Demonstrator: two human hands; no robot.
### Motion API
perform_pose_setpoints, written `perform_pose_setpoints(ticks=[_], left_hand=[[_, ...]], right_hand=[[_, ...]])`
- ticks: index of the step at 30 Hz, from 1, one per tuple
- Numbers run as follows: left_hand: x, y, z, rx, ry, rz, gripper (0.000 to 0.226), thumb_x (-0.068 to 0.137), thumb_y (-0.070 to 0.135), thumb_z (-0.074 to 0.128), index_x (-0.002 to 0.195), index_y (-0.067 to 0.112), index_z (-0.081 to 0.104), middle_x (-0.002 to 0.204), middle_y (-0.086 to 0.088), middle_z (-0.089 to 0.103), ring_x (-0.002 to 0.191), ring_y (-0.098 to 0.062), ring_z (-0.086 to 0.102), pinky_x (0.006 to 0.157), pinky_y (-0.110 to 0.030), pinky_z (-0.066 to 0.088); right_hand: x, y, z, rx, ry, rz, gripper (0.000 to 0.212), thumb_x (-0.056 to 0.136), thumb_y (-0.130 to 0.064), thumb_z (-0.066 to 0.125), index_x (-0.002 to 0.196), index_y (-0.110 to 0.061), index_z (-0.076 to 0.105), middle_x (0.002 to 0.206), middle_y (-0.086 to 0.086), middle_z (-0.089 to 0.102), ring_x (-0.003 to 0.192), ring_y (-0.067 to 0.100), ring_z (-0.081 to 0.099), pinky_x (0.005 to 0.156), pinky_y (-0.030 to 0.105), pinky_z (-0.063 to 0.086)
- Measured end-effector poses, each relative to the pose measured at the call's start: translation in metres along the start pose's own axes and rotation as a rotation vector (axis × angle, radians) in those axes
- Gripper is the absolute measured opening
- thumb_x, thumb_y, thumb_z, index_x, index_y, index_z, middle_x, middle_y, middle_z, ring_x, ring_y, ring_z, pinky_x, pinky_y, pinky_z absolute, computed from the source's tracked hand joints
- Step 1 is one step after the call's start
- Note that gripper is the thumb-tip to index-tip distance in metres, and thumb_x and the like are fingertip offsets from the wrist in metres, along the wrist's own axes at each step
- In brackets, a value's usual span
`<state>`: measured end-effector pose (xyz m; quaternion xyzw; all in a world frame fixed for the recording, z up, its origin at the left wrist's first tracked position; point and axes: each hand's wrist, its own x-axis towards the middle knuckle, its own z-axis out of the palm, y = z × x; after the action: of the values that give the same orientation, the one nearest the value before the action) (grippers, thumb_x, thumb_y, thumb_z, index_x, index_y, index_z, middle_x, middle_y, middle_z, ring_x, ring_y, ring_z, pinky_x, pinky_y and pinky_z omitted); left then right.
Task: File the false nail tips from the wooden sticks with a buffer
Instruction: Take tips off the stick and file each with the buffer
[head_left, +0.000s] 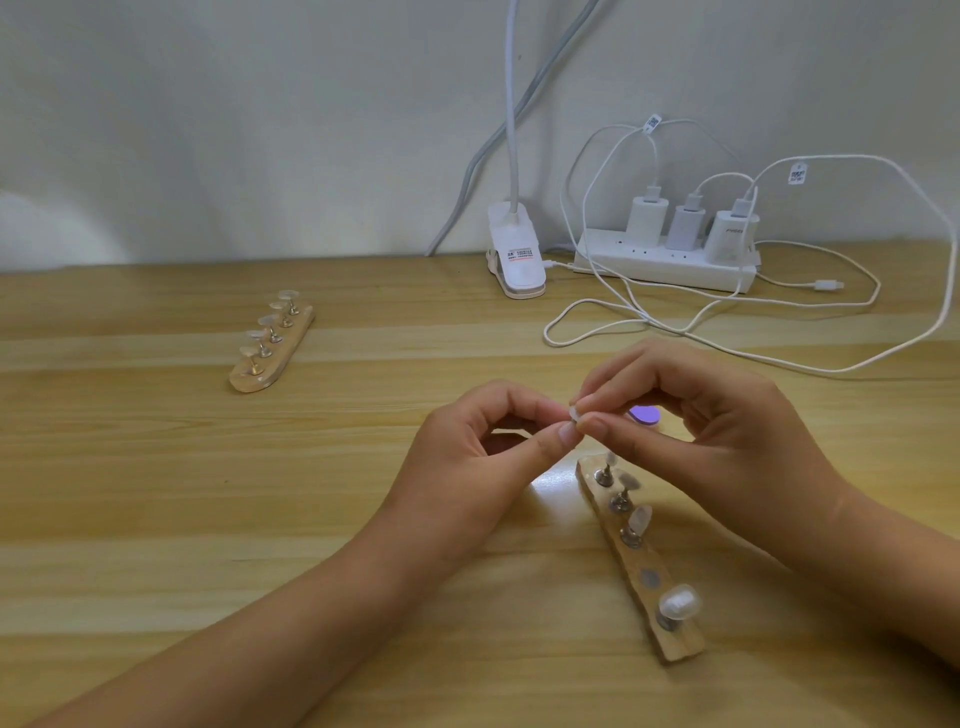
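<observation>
where the hands meet: above the table's (156, 519) middle, fingertips together
nail tip (575, 414): pinched by left hand (467, 457) and right hand (717, 436) at once
near stick (680, 647): just under the right hand, four mounted tips (640, 517)
far stick (249, 382): toward the table's far left
buffer (644, 414): purple, behind right hand

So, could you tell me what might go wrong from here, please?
1. The nail tip is tiny, clear and pinched only between the fingertips of the left hand and right hand; it could slip and get lost.
2. The right hand hangs just above the near stick, so lowering it could knock off its mounted tips.
3. The buffer lies behind the right hand, and both hands are busy.
</observation>
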<state>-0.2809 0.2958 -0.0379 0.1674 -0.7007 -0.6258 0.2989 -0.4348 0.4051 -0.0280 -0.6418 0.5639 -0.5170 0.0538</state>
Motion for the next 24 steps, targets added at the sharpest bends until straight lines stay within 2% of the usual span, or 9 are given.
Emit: perform_pose_setpoints(ticks=[2, 8, 13, 15, 17, 19, 21, 24], left_hand=[[-0.001, 0.0, 0.0, 0.01, 0.01, 0.005, 0.016, 0.069, 0.033, 0.073, 0.077, 0.02, 0.071, 0.081, 0.004, 0.071, 0.079, -0.013, 0.065, 0.075, -0.025, 0.052], [-0.001, 0.0, -0.001, -0.028, 0.051, -0.004, 0.012, 0.067, 0.033, 0.073, 0.074, 0.023, 0.071, 0.079, 0.005, 0.072, 0.078, -0.009, 0.067, 0.074, -0.019, 0.052], [0.001, 0.003, -0.001, -0.066, 0.016, -0.035, 0.01, 0.071, 0.032, 0.076, 0.076, 0.025, 0.072, 0.079, 0.006, 0.072, 0.076, -0.004, 0.065, 0.07, -0.012, 0.049], [0.002, 0.004, -0.002, -0.083, -0.005, -0.066, 0.011, 0.073, 0.034, 0.078, 0.078, 0.027, 0.071, 0.078, 0.008, 0.07, 0.074, -0.002, 0.062, 0.067, -0.012, 0.048], [0.003, 0.004, -0.003, -0.112, -0.003, -0.086, 0.015, 0.073, 0.035, 0.074, 0.082, 0.024, 0.07, 0.08, 0.002, 0.071, 0.076, -0.004, 0.063, 0.068, -0.016, 0.049], [0.004, 0.005, -0.002, -0.153, -0.006, -0.094, 0.02, 0.073, 0.033, 0.07, 0.087, 0.019, 0.068, 0.082, -0.002, 0.073, 0.076, -0.006, 0.065, 0.068, -0.015, 0.051], [0.004, 0.006, -0.002, -0.172, -0.023, -0.095, 0.022, 0.075, 0.029, 0.067, 0.092, 0.015, 0.067, 0.08, 0.0, 0.073, 0.074, -0.005, 0.066, 0.067, -0.015, 0.051], [0.004, 0.005, -0.003, -0.178, -0.026, -0.104, 0.025, 0.076, 0.028, 0.066, 0.097, 0.015, 0.072, 0.084, 0.0, 0.075, 0.079, -0.005, 0.067, 0.069, -0.014, 0.051]], right_hand=[[-0.001, -0.001, 0.002, -0.017, 0.008, -0.011, 0.016, 0.085, -0.023, 0.073, 0.087, -0.007, 0.07, 0.092, -0.002, 0.068, 0.086, 0.015, 0.068, 0.079, 0.023, 0.053], [-0.004, -0.003, 0.003, -0.127, 0.021, -0.06, 0.012, 0.088, -0.02, 0.07, 0.092, -0.009, 0.074, 0.096, -0.002, 0.068, 0.091, 0.012, 0.066, 0.078, 0.026, 0.051], [0.005, 0.001, -0.016, -0.131, -0.028, -0.019, 0.016, 0.091, -0.026, 0.066, 0.102, -0.017, 0.074, 0.109, -0.004, 0.067, 0.11, 0.013, 0.062, 0.096, 0.018, 0.043], [0.012, 0.012, -0.031, -0.218, -0.014, 0.065, 0.018, 0.093, -0.029, 0.065, 0.11, -0.025, 0.07, 0.114, -0.009, 0.065, 0.113, 0.005, 0.058, 0.097, 0.015, 0.04], [0.015, 0.027, -0.043, -0.343, -0.114, 0.208, 0.027, 0.088, -0.032, 0.065, 0.116, -0.031, 0.065, 0.116, -0.016, 0.063, 0.113, -0.003, 0.052, 0.097, 0.011, 0.037], [0.013, 0.04, -0.048, -0.408, -0.298, 0.308, 0.031, 0.084, -0.031, 0.07, 0.114, -0.034, 0.06, 0.118, -0.019, 0.059, 0.114, -0.008, 0.048, 0.092, 0.002, 0.032], [0.01, 0.046, -0.05, -0.382, -0.389, 0.316, 0.029, 0.081, -0.038, 0.07, 0.108, -0.035, 0.059, 0.12, -0.019, 0.058, 0.116, -0.007, 0.05, 0.091, 0.0, 0.031], [0.009, 0.047, -0.052, -0.43, -0.41, 0.237, 0.038, 0.077, -0.056, 0.062, 0.108, -0.035, 0.06, 0.119, -0.022, 0.059, 0.116, -0.001, 0.052, 0.095, 0.007, 0.035]])
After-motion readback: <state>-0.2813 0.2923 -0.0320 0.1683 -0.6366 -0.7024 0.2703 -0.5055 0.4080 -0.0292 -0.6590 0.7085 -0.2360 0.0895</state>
